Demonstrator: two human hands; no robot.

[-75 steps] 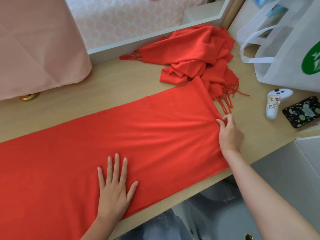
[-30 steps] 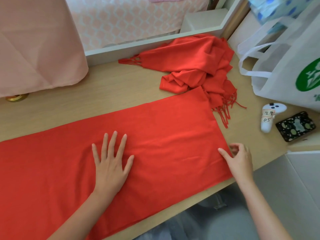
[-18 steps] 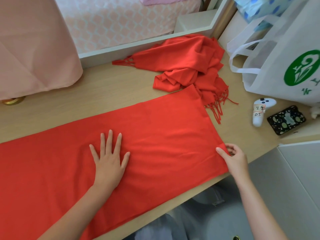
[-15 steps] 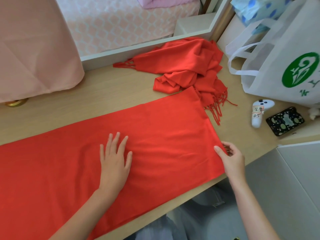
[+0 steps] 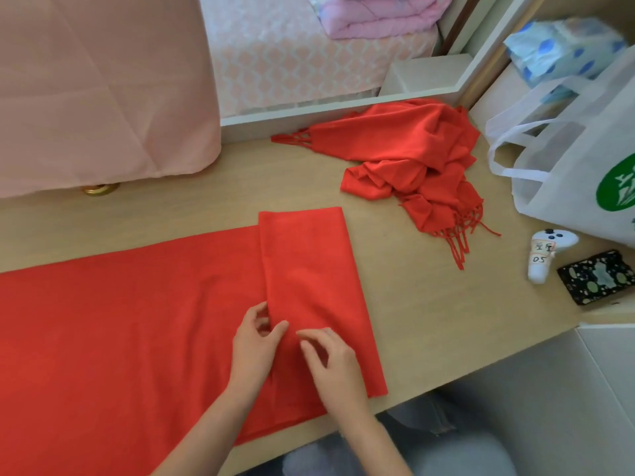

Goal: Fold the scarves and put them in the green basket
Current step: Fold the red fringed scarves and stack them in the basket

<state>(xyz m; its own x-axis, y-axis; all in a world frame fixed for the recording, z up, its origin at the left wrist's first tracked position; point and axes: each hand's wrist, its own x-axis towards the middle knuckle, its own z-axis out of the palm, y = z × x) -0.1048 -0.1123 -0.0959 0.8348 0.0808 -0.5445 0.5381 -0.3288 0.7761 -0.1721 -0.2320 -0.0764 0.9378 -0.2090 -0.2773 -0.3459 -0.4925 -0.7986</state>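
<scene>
A red scarf (image 5: 120, 321) lies spread flat along the wooden desk (image 5: 429, 304). Its right end is folded back over itself as a flap (image 5: 316, 269). My left hand (image 5: 252, 345) pinches the flap's left edge near the desk front, thumb on top. Just to its right, my right hand (image 5: 331, 360) rests on the flap with loosely bent fingers. A second red scarf (image 5: 412, 156) with fringes lies crumpled at the back right. No green basket is in view.
A white bag with a green logo (image 5: 580, 159) stands at the right. A white controller (image 5: 544, 255) and a dark patterned phone (image 5: 598, 280) lie beside it. Pink cloth (image 5: 103, 91) hangs at the back left. A pale box (image 5: 584, 389) sits below the desk's right end.
My right hand has carried the scarf's right end leftward and laid it over as a flap. My left hand has left its flat press and now pinches the flap's edge.
</scene>
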